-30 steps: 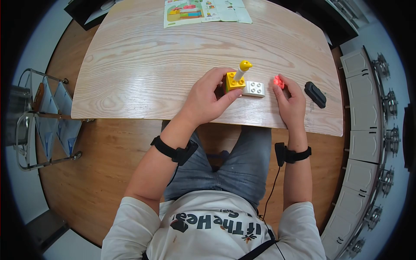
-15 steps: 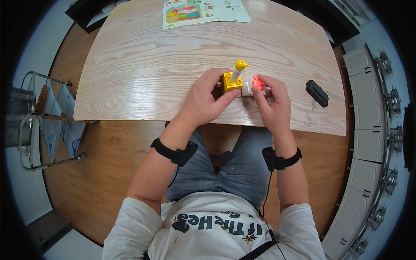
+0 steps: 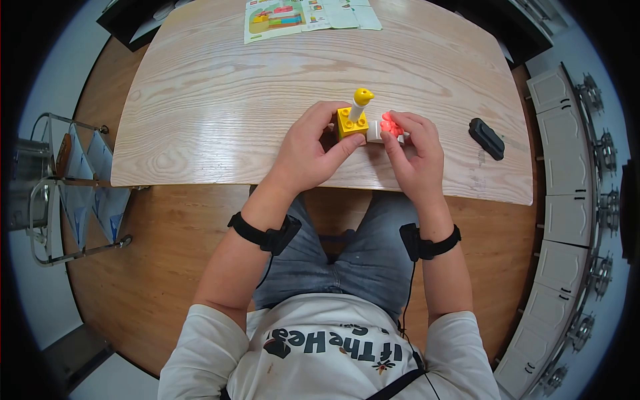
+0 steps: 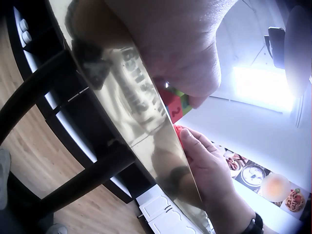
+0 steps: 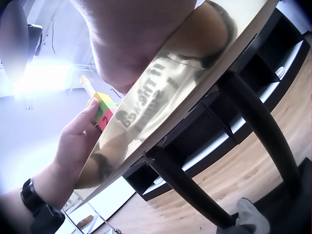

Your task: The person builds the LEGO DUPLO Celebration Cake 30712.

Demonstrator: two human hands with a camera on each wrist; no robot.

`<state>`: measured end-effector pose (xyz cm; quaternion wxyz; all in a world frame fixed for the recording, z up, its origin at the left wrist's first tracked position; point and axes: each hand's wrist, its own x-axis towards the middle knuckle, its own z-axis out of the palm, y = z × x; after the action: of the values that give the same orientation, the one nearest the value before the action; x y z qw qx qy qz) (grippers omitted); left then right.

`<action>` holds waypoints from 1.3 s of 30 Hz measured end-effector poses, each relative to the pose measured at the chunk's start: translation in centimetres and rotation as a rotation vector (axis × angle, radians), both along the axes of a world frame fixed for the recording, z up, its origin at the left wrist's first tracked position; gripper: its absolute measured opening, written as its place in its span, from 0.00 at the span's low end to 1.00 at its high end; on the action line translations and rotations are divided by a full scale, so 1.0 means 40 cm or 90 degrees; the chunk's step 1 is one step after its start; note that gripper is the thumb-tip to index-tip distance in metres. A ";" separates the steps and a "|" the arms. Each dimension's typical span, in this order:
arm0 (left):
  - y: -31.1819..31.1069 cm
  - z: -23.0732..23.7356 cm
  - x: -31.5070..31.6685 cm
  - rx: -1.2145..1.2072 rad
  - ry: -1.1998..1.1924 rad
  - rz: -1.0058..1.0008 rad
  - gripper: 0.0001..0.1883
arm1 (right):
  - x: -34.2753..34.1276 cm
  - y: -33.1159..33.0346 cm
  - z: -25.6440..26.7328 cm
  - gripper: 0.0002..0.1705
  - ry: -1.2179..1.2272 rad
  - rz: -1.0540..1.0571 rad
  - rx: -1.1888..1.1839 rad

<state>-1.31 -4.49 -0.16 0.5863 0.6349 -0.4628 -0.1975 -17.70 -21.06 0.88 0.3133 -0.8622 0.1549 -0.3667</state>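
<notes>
My left hand grips a stack of toy bricks with a yellow studded brick on top. In the right wrist view the stack shows a green layer and a red brick marked 2 beneath the yellow. A candle piece with a white stem and yellow flame stands upright on it. My right hand pinches a coral flower-shaped piece between thumb and fingers. That piece overlaps the white brick beside the stack, hiding its studs in the head view.
A black oblong case lies to the right of my right hand. At the table's far side is a printed instruction sheet. The wooden table's near edge runs under my forearms. A wheeled trolley stands at left on the floor.
My right hand has carried the coral piece leftward from the bare table to over the white brick. The left hand keeps its grip on the stack.
</notes>
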 end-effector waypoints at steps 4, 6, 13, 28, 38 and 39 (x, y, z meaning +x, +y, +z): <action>0.004 0.008 -0.002 0.025 0.023 0.001 0.23 | 0.003 -0.006 -0.003 0.20 0.001 0.008 -0.005; 0.001 0.008 -0.002 0.016 0.009 0.002 0.23 | 0.000 -0.004 -0.003 0.20 -0.001 0.007 -0.006; 0.003 0.003 -0.003 0.010 -0.009 0.005 0.23 | 0.000 0.003 0.005 0.18 0.001 0.003 0.040; 0.004 0.014 -0.002 0.015 -0.007 0.005 0.23 | 0.006 -0.003 0.000 0.16 0.005 0.014 -0.041; 0.000 0.004 -0.001 0.005 0.006 -0.006 0.23 | 0.001 0.001 -0.003 0.17 0.013 0.013 -0.064; 0.001 0.006 -0.001 0.011 0.008 -0.005 0.23 | 0.002 0.004 -0.001 0.17 0.014 0.015 -0.070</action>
<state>-1.34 -4.43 0.07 0.5828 0.6369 -0.4597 -0.2082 -17.64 -20.92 0.82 0.2683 -0.8838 0.1280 -0.3612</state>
